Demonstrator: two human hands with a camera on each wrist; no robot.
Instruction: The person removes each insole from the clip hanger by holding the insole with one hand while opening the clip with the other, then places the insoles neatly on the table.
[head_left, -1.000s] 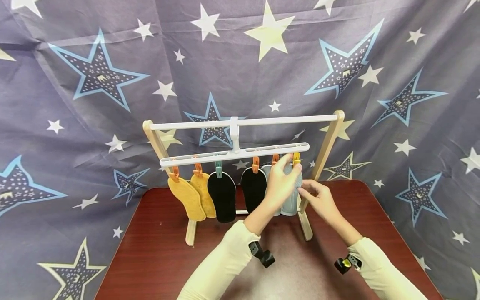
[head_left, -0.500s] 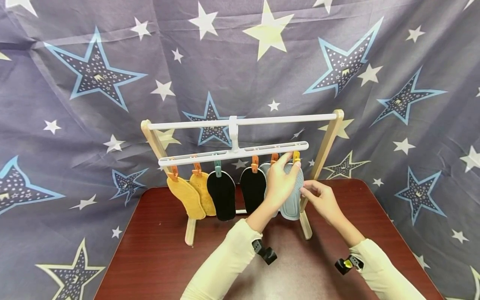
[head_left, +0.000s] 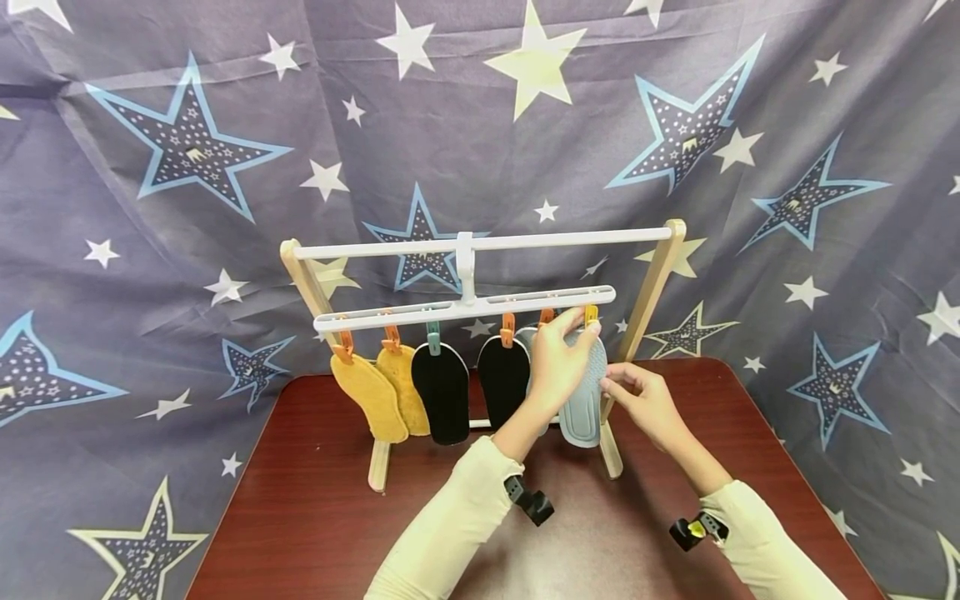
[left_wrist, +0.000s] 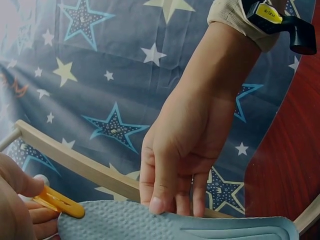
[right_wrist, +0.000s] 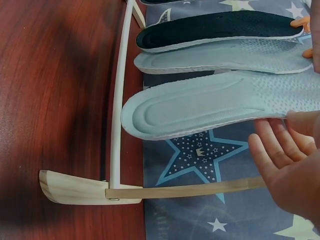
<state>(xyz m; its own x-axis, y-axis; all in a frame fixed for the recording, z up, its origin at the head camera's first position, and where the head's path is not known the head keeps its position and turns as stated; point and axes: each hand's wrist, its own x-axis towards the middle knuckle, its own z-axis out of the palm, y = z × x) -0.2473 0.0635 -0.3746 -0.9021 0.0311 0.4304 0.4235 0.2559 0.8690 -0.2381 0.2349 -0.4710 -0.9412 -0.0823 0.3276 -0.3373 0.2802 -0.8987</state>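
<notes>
A light blue-grey insole [head_left: 583, 400] hangs at the right end of the white hanger [head_left: 465, 307], under a yellow clip [head_left: 592, 314]. My left hand [head_left: 558, 362] pinches this clip [left_wrist: 59, 201] between thumb and fingers. At the insole's right edge, my right hand [head_left: 641, 400] grips the rim between thumb and fingers; the right wrist view shows this hand [right_wrist: 292, 160] below the insole [right_wrist: 200, 105]. A second blue-grey insole [right_wrist: 220, 56] hangs beside it, mostly hidden by my left hand in the head view.
Two black insoles [head_left: 440, 396] and two yellow insoles [head_left: 369, 400] hang further left from orange and green clips. A wooden-legged rack [head_left: 648, 292] with a white top bar carries the hanger. It stands on a reddish-brown table [head_left: 300, 517] before a starry cloth [head_left: 465, 100].
The lower end of the right-hand blue-grey insole has swung out, so it appears lower in the head view. Both hands stay almost in place.
</notes>
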